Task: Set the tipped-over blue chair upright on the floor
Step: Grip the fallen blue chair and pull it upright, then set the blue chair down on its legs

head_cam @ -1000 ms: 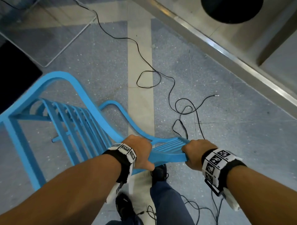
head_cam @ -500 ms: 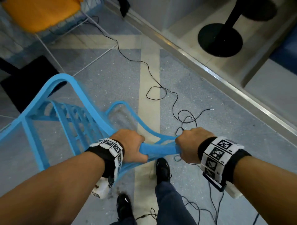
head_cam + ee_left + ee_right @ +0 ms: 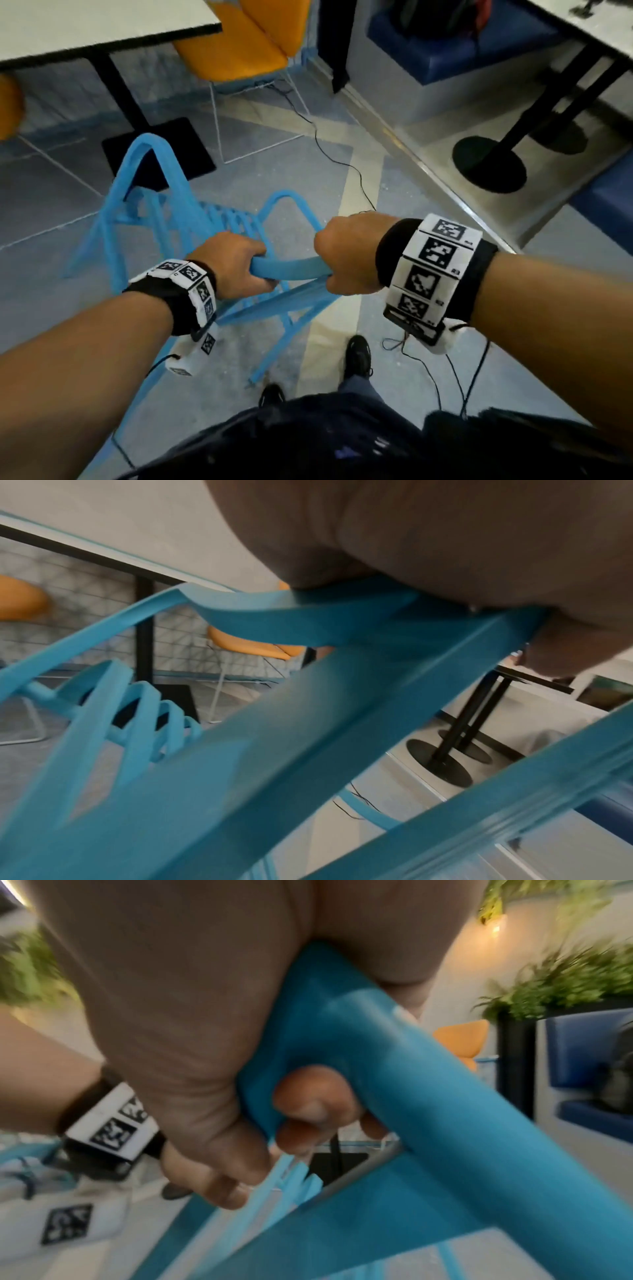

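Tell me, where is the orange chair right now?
In the head view the orange chair sits at the top, left of centre, tucked beside the white table and beyond the blue chair being held.

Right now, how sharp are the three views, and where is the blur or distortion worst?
Head view: wide-angle bending at the edges; the hands are fairly crisp, left hand and right hand gripping the blue chair, whose far frame smears. Left wrist view: chair slats streaked by motion blur. Right wrist view: plants smeared, fingers soft.
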A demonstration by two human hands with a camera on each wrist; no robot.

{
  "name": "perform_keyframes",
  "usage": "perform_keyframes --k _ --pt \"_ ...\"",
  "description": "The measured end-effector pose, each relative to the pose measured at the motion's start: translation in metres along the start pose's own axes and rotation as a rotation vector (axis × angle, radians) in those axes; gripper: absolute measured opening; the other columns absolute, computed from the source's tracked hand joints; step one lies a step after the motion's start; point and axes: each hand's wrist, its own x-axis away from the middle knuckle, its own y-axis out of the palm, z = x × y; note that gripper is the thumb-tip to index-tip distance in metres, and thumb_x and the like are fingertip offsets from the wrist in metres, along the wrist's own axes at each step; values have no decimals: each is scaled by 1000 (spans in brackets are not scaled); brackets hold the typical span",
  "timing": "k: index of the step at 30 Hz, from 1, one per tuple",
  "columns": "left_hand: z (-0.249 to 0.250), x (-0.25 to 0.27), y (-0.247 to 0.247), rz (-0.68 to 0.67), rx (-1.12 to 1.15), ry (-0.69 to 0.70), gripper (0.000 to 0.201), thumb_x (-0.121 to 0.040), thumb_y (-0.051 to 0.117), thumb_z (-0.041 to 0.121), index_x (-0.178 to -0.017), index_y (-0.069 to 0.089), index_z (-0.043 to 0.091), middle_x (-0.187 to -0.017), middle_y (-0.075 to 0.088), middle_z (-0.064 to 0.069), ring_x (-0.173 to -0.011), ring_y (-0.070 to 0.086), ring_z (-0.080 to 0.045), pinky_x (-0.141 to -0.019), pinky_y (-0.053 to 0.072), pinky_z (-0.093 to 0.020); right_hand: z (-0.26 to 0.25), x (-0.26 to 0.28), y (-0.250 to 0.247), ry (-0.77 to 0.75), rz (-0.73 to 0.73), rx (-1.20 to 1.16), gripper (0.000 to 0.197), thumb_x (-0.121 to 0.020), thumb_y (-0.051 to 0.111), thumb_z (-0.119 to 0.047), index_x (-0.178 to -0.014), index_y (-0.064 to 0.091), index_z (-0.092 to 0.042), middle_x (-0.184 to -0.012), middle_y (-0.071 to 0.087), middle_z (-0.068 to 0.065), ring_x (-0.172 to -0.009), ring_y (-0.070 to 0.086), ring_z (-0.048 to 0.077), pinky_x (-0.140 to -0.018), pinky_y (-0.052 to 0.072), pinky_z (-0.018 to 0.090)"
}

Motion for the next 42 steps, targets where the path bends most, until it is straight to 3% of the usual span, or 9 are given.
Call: perform_keyframes --k 6,10,14,18,26,31,34,38,42 --pt "-45 85 16 38 43 -45 37 -59 64 56 -54 46 24 -52 51 5 -51 49 -17 -50 34 -26 -23 8 12 -194 133 -630 66 -66 66 -71 -117 55 -31 -104 61 -13 -98 56 9 -87 47 28" --pt "-62 115 19 76 83 -44 36 -60 62 54 -51 36 31 -50 42 11 -50 45 -16 -51 27 -24 -8 5 57 -147 51 -448 93 -49 53 -91 -123 47 -36 -117 56 -13 -107 52 10 -96 45 33" --pt "-73 134 15 46 107 -69 33 -59 55 59 -54 40 29 -55 45 10 -56 52 -22 -55 38 -28 -9 -29 58 -126 121 -266 37 -82 66 -51 -104 58 -21 -104 61 0 -97 58 22 -87 50 40" --pt "-74 146 13 16 79 -107 35 -61 59 56 -57 50 23 -55 53 5 -56 55 -24 -60 49 -34 -28 -50 39 -257 71 81 17 -87 57 -39 -93 59 -23 -97 66 1 -93 63 29 -78 51 39" --pt "-4 225 -11 43 380 -308 35 -72 62 54 -88 68 24 -80 67 5 -73 62 -8 -67 52 -28 -96 -56 32 -561 48 168 16 -82 58 -28 -95 62 -19 -99 68 8 -91 64 35 -77 52 40" --pt "21 278 -40 15 396 -586 28 -71 60 49 -84 65 24 -71 65 3 -62 59 -7 -61 52 -32 -133 -61 43 -754 72 -44 14 -82 58 -30 -90 55 -19 -95 62 5 -87 60 30 -72 47 38" --pt "33 284 -40 -66 206 -748 29 -74 56 51 -74 57 21 -71 63 -1 -64 59 -13 -61 49 -29 -123 -71 62 -748 35 -203 21 -81 62 -35 -93 54 -20 -99 56 3 -90 56 28 -75 47 38" --pt "32 275 -25 -291 -197 -976 23 -87 54 41 -97 62 22 -103 65 -2 -95 64 -25 -76 52 -33 -99 -84 80 -543 -38 -181 25 -80 60 -51 -86 58 -26 -93 65 0 -84 62 27 -74 52 37" --pt "21 290 -16 -319 -358 -966 31 -87 51 43 -102 64 19 -106 64 0 -99 61 -24 -79 51 -35 -135 -83 83 -553 -23 -132 29 -83 58 -53 -82 65 -25 -90 68 6 -84 64 30 -73 53 36"
